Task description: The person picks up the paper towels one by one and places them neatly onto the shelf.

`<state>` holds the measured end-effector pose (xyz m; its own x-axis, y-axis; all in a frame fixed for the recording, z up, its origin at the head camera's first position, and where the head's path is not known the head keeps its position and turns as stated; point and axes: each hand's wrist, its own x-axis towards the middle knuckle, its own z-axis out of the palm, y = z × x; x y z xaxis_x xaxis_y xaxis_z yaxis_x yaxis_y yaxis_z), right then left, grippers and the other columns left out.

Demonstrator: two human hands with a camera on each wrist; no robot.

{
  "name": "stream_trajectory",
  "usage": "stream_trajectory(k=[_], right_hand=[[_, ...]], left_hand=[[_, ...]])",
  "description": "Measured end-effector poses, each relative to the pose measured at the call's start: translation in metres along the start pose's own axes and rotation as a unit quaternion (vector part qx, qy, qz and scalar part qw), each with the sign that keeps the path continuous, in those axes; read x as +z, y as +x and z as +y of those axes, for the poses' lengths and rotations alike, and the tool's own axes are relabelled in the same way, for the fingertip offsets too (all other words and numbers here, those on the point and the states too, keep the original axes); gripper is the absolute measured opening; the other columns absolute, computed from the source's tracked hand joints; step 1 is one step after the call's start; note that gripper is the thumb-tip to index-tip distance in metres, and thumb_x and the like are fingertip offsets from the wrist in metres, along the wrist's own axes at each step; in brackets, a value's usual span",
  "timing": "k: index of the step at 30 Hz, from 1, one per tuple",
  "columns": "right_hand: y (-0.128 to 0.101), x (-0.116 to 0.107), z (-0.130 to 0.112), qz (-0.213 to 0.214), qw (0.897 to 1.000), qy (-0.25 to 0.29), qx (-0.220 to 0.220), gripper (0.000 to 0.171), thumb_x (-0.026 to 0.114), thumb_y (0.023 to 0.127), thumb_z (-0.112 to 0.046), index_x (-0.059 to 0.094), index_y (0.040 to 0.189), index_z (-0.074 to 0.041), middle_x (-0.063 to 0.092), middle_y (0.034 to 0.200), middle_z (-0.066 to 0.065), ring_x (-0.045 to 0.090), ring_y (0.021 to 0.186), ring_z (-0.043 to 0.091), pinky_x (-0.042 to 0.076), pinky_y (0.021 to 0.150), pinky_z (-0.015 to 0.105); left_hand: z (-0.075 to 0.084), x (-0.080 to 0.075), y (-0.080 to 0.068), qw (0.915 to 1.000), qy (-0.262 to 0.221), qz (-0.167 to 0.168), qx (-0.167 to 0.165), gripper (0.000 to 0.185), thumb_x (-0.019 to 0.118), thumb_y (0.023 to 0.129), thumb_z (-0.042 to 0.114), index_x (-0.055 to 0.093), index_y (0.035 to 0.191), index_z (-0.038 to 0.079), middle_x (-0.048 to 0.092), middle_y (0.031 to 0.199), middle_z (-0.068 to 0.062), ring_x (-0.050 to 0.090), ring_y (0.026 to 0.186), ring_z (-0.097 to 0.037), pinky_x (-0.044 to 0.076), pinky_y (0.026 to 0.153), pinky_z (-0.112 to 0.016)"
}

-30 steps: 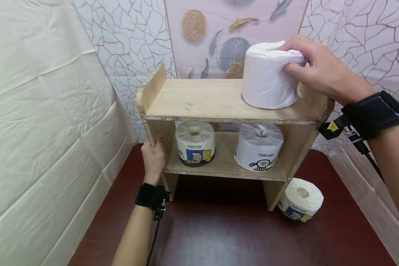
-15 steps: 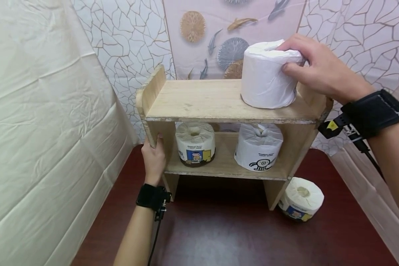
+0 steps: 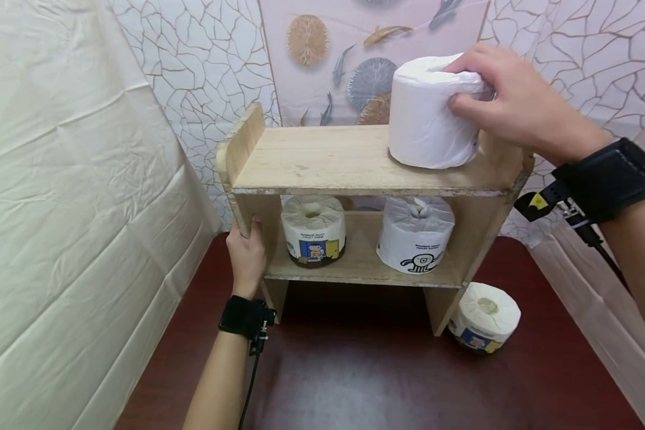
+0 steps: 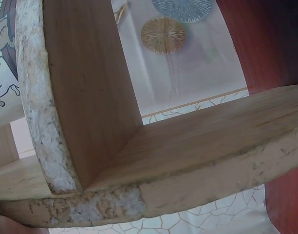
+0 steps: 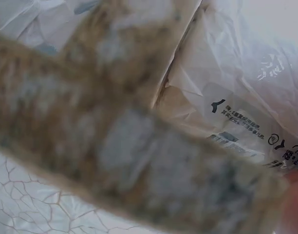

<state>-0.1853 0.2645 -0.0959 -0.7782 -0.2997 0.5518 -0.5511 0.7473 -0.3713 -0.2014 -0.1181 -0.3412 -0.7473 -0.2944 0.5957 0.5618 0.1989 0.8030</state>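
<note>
The right hand (image 3: 507, 101) grips a white wrapped toilet roll (image 3: 427, 116) from above and from its right side, fingers curled over the top rim and the thumb pressed into the near face of the wrapper. The roll stands upright on the top board of a small wooden shelf unit (image 3: 322, 158), towards the end nearest that hand and close to the raised side panel there; whether its base sits flat or is slightly lifted cannot be told. The right wrist view is mostly blur, showing only crinkled white wrapper with small print (image 5: 246, 122) right against the camera. The left hand (image 3: 247, 257) holds the shelf unit's upright side panel at the opposite end, well below and apart from the right hand, fingers wrapped round the panel's front edge at the level of the lower board. The left wrist view looks along the chipped edge of that panel (image 4: 37, 97) where it meets a board. On the lower board, between the two hands and beneath the held roll, stand two more rolls: one with a blue and yellow label (image 3: 313, 230) nearer the left hand, one with a cartoon drawing (image 3: 415, 234) nearer the right. A fourth roll (image 3: 484, 316) lies on the dark red desk (image 3: 355, 382) just beside the unit's foot, below the right hand.
</note>
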Motion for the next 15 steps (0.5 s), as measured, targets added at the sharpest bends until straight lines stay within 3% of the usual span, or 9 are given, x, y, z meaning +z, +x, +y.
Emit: stream_trajectory(k=[3,7,12,15], right_hand=[[0.000,0.002,-0.004,-0.002,1.000,-0.022,-0.010,0.036,0.061,0.096,-0.013,0.068,0.130,-0.001,0.056,0.125,0.009,0.039,0.110,0.022,0.030,0.089,0.024],[0.000,0.003,-0.009,0.007,0.999,-0.033,-0.013,0.038,0.061,0.096,-0.015,0.068,0.131,0.000,0.058,0.125,0.013,0.040,0.108,0.023,0.031,0.086,0.025],[0.003,0.002,-0.015,0.016,0.999,-0.042,-0.007,0.040,0.060,0.097,-0.016,0.068,0.131,0.003,0.061,0.125,0.016,0.043,0.103,0.023,0.035,0.077,0.022],[0.003,0.002,-0.019,0.020,0.998,-0.059,-0.004,0.041,0.059,0.097,-0.016,0.067,0.131,0.005,0.062,0.126,0.021,0.044,0.103,0.025,0.034,0.078,0.024]], left_hand=[[0.000,-0.001,-0.001,1.0000,0.003,-0.001,-0.001,0.030,0.055,0.110,0.011,0.059,0.127,-0.013,0.039,0.069,-0.008,0.040,0.064,-0.017,0.036,0.066,-0.028],[-0.001,-0.001,-0.002,1.0000,-0.001,-0.003,-0.002,0.030,0.055,0.110,0.011,0.059,0.129,-0.013,0.049,0.074,-0.020,0.046,0.069,-0.018,0.038,0.069,-0.026],[-0.001,0.000,0.000,1.0000,-0.003,-0.002,0.002,0.029,0.055,0.110,0.009,0.059,0.129,-0.012,0.049,0.073,-0.017,0.048,0.069,-0.019,0.040,0.069,-0.027],[-0.001,0.000,0.000,1.0000,-0.002,-0.005,-0.004,0.030,0.055,0.110,0.011,0.059,0.131,-0.011,0.051,0.074,-0.020,0.049,0.069,-0.022,0.040,0.068,-0.026]])
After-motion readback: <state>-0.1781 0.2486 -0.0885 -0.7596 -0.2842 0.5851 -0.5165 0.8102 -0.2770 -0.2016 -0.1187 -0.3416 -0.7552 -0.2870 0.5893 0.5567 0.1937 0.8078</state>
